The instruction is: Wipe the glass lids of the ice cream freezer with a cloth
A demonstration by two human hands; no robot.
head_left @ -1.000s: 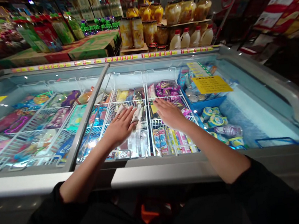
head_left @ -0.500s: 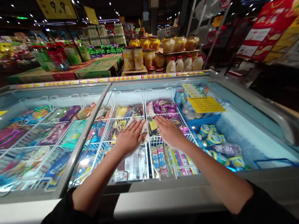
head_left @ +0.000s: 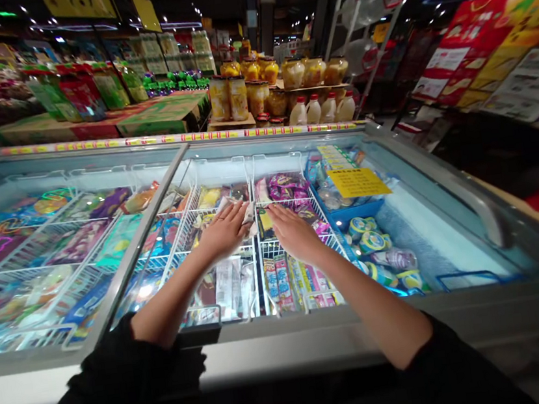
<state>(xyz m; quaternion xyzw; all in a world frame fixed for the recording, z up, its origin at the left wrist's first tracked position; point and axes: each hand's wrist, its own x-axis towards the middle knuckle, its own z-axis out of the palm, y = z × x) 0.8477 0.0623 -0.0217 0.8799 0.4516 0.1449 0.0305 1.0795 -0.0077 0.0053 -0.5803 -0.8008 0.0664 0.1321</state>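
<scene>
My left hand (head_left: 227,232) lies flat with its fingers stretched forward over the clear glass top of a chest freezer. A crumpled white cloth or tissue (head_left: 250,216) shows at and beneath its fingertips, seemingly pressed on the glass. Beside it my right hand (head_left: 293,233) is also flat, fingers extended and touching nothing but the glass, as far as I can see. Below the glass, white wire baskets (head_left: 258,262) hold packaged frozen goods, including purple packets (head_left: 287,186) and upright colourful packs (head_left: 279,282).
A yellow label (head_left: 358,182) sits at the right over blue baskets with round tubs (head_left: 372,240). A metal lid frame (head_left: 148,233) crosses the freezer at left, and a curved handle (head_left: 484,215) rises at right. Fruit jars (head_left: 230,98) and white jugs (head_left: 320,110) stand behind.
The view has turned slightly, so the scene sits a bit left and higher. Both flat hands and the white cloth have slid a little farther forward over the glass.
</scene>
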